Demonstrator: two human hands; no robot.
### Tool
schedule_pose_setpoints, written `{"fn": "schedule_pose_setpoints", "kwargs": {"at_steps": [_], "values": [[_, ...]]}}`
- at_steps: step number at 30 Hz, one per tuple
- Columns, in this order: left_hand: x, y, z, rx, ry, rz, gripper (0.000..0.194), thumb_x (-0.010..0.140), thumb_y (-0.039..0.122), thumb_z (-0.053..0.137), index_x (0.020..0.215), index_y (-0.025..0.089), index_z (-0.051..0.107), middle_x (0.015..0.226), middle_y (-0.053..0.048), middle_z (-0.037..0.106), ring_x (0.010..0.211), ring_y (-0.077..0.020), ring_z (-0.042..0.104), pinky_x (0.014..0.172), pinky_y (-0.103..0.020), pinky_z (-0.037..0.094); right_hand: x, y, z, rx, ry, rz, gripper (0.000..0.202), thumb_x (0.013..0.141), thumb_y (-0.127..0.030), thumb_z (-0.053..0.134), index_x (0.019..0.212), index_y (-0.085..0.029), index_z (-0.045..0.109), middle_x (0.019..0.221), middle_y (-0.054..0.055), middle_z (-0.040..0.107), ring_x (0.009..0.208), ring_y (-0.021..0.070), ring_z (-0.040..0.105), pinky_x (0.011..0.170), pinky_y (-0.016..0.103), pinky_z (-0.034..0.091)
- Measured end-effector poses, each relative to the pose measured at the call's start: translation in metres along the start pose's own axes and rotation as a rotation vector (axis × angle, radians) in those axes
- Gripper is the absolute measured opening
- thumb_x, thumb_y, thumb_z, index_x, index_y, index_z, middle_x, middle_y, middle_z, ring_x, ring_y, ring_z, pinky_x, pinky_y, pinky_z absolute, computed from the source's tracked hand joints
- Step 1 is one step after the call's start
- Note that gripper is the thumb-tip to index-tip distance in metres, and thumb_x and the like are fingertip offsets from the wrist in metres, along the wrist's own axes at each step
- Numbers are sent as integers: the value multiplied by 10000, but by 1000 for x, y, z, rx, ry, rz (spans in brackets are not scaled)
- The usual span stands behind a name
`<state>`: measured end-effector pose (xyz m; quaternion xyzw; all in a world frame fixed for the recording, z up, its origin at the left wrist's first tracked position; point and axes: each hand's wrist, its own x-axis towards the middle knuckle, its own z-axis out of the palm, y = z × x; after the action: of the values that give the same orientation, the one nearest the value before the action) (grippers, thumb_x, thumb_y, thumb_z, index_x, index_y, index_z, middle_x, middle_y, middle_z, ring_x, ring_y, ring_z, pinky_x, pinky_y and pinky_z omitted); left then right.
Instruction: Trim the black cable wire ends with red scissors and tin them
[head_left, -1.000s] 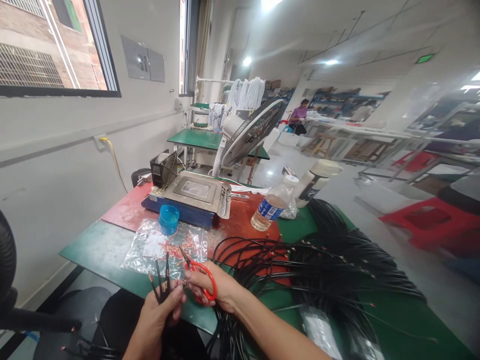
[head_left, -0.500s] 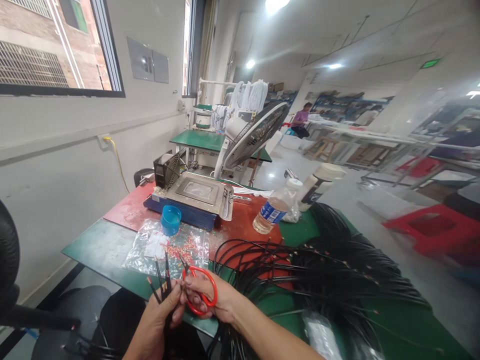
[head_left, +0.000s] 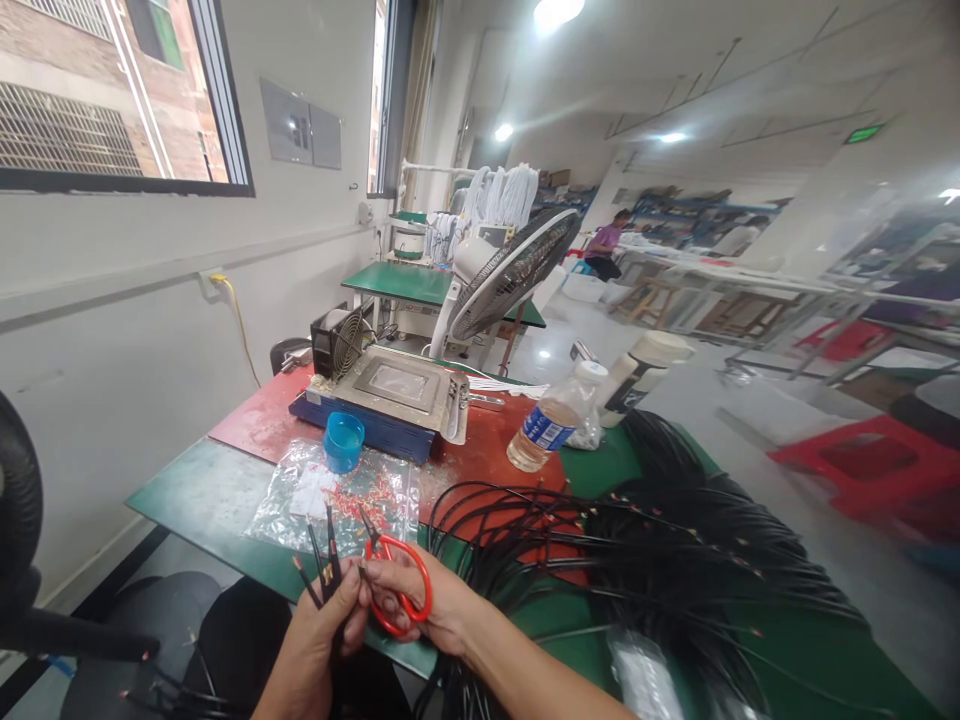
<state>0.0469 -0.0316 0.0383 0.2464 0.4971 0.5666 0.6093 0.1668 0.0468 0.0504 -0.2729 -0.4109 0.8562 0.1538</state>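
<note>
With heaped long black cables (head_left: 690, 540) crowding the flat green tabletop (head_left: 199, 490), the left hand (head_left: 326, 625) is gripping at least 3 thin black wire ends (head_left: 333, 545) near its front edge, hiding their lower lengths, while the right hand (head_left: 424, 598) is holding red-handled metal scissors (head_left: 428, 588).

We see a pale wall (head_left: 150, 230) at left, bearing a dark-framed window (head_left: 112, 90) and a grey panel (head_left: 300, 125). Beyond stands a green-topped table (head_left: 409, 283). At right we note a wooden stool (head_left: 651, 287) and a red seat (head_left: 847, 455) on glossy floor (head_left: 712, 400), lit by ceiling lamps (head_left: 559, 12).
</note>
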Motion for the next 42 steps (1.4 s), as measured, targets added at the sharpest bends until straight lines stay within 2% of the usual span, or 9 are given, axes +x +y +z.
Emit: {"fn": "schedule_pose_setpoints", "kwargs": {"at_steps": [8, 14, 21, 32, 38, 42], "values": [[2, -2, -1, 53, 40, 36, 361, 753, 505, 600, 641, 166, 547, 409, 75, 372, 399, -55, 234, 436, -230, 153, 1, 1, 2, -24, 119, -13, 507, 664, -616, 653, 594, -126, 541, 407, -60, 445, 275, 34, 339, 242, 139, 193], [2, -2, 0, 43, 65, 33, 367, 761, 514, 583, 635, 175, 524, 392, 86, 342, 385, -54, 225, 429, -234, 135, -3, -3, 7, -93, 131, -58, 479, 629, -556, 706, 630, -89, 600, 392, -63, 426, 277, 33, 353, 257, 145, 198], [2, -1, 0, 43, 66, 47, 371, 729, 517, 622, 635, 166, 547, 399, 82, 363, 380, -44, 213, 420, -230, 128, -1, 0, 7, -125, 174, -26, 507, 698, -606, 615, 595, -112, 570, 388, -66, 416, 273, 35, 334, 257, 147, 186], [0, 3, 3, 24, 114, 32, 364, 762, 490, 597, 603, 176, 504, 415, 80, 352, 405, -61, 243, 425, -221, 177, 0, 2, 8, -227, 166, -120, 471, 608, -567, 717, 623, -121, 564, 380, -81, 418, 300, 23, 334, 315, 156, 237], [1, 4, 1, 15, 44, 10, 363, 766, 496, 587, 624, 167, 531, 419, 76, 353, 417, -62, 224, 429, -220, 166, 2, 3, 5, -126, 132, -88, 546, 655, -653, 633, 596, -116, 557, 388, -63, 424, 282, 35, 352, 274, 154, 208], [0, 4, 1, 22, -6, 6, 368, 782, 500, 564, 626, 168, 527, 424, 78, 341, 424, -62, 215, 432, -219, 158, 1, 3, 5, -114, 140, -64, 543, 669, -644, 628, 566, -118, 542, 374, -62, 414, 268, 34, 338, 256, 150, 202]]}}
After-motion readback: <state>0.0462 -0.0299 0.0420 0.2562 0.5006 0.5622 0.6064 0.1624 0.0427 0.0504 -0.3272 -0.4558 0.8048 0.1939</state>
